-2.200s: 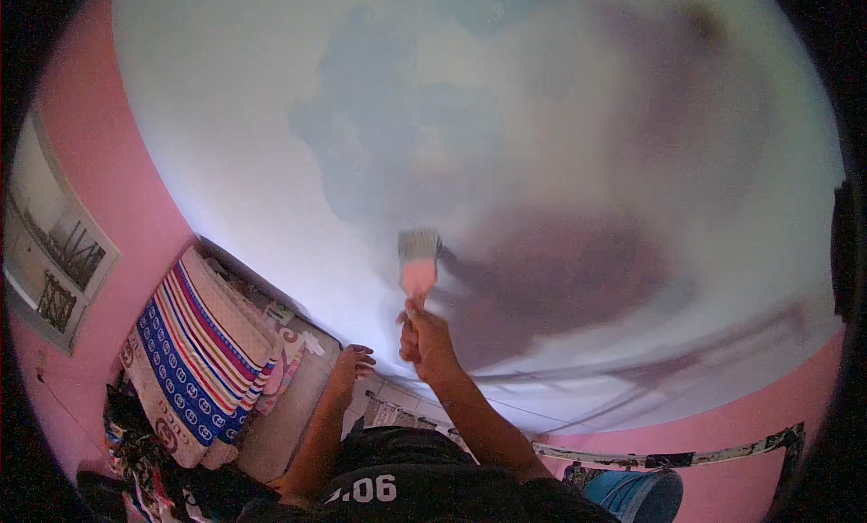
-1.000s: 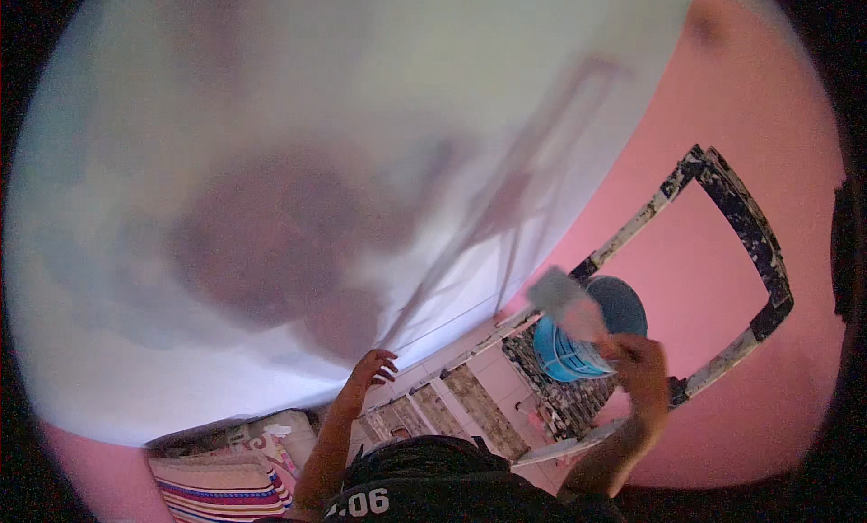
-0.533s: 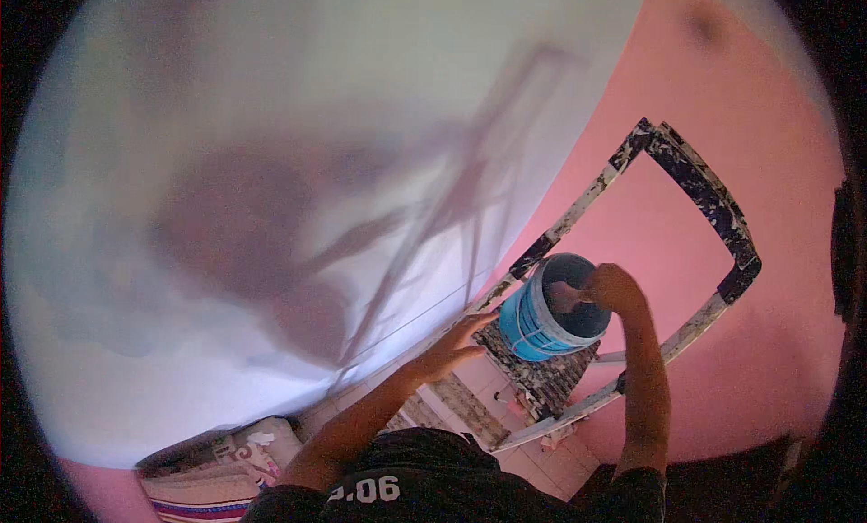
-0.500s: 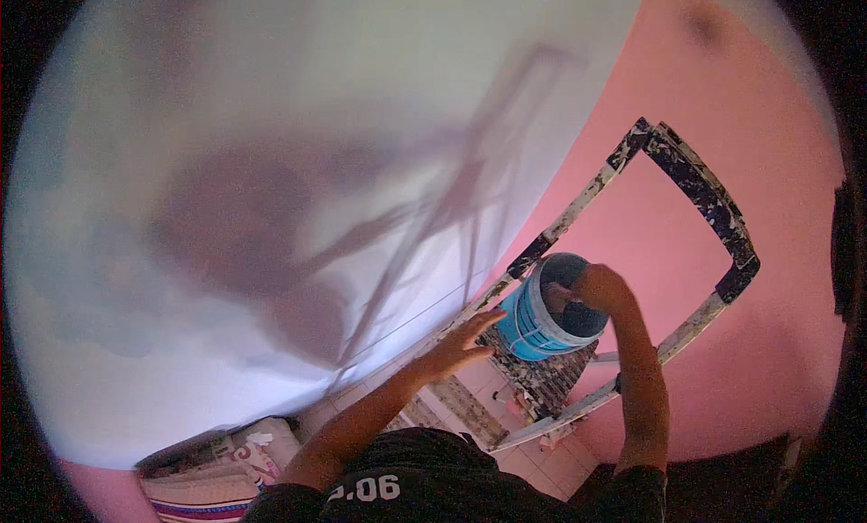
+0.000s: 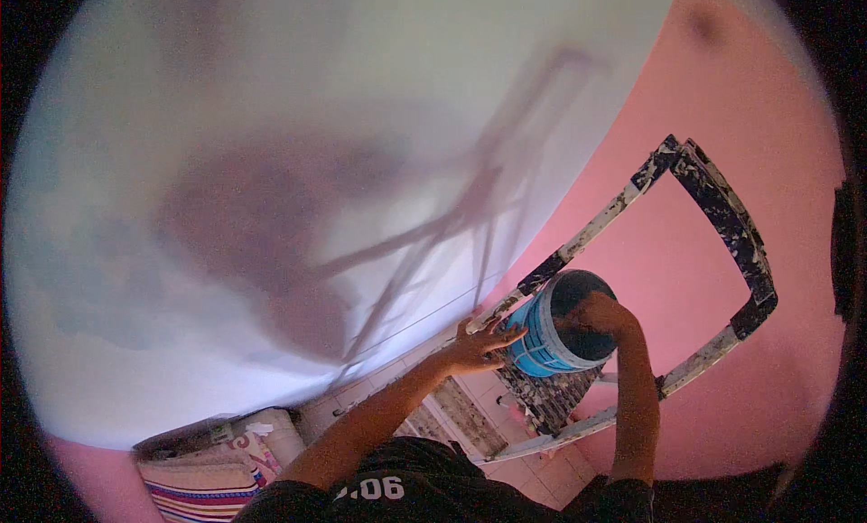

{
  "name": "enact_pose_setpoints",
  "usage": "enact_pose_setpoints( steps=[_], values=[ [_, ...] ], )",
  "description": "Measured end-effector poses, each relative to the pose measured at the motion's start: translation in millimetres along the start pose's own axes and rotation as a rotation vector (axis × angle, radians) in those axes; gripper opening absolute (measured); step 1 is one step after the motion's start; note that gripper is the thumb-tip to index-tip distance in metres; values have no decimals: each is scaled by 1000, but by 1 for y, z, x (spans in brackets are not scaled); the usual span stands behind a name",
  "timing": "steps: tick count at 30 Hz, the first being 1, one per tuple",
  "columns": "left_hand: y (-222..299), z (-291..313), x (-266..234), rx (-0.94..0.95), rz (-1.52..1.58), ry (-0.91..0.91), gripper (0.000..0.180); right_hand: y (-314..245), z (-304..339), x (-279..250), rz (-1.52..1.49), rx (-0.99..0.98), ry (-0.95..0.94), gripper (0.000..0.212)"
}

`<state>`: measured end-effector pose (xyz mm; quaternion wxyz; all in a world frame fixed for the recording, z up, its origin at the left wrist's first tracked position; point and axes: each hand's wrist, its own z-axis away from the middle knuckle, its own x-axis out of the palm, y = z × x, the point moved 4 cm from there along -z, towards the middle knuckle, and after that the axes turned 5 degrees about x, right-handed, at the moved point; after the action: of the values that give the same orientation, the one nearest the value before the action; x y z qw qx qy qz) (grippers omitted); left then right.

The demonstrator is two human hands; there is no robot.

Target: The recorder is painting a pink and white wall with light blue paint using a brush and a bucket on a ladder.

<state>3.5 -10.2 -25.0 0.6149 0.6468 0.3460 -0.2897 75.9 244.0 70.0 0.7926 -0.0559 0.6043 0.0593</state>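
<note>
A blue bucket with a pale rim stands on the paint-spattered top step of a ladder, tilted in my view. My right hand reaches over the rim into the bucket; its fingers are mostly hidden in the dark inside, and whatever they may hold does not show. My left hand is open, fingers stretched out beside the ladder's left rail, with the fingertips at the bucket's near left side. Whether they press on the bucket I cannot tell.
The ladder's upper frame, dark and splashed with paint, rises beyond the bucket. A white wall with shadows on it is at left, a pink wall at right. Folded striped cloth lies at the lower left, above the tiled floor.
My left hand has moved slightly right and up, closer to the bucket. My right hand stays inside the bucket. The view has shifted a little, and the bucket looks slightly more tilted.
</note>
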Motion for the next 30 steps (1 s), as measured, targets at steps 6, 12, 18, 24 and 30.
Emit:
enact_pose_setpoints(
  steps=[6,12,18,24,30],
  values=[
    [-20,-14,7,-26,140,1,70,-48,97,-94,-945,716,153,30],
    [-20,-18,7,-18,194,46,74,-80,158,-100,-1072,768,467,33],
    [-35,-16,16,-33,805,72,69,-133,120,-83,-1277,820,768,26],
    [-13,19,-8,61,979,62,70,-194,29,-35,-1856,163,536,20],
    [-40,97,-56,206,623,590,51,-221,-67,-70,-1394,134,589,47]
  ],
)
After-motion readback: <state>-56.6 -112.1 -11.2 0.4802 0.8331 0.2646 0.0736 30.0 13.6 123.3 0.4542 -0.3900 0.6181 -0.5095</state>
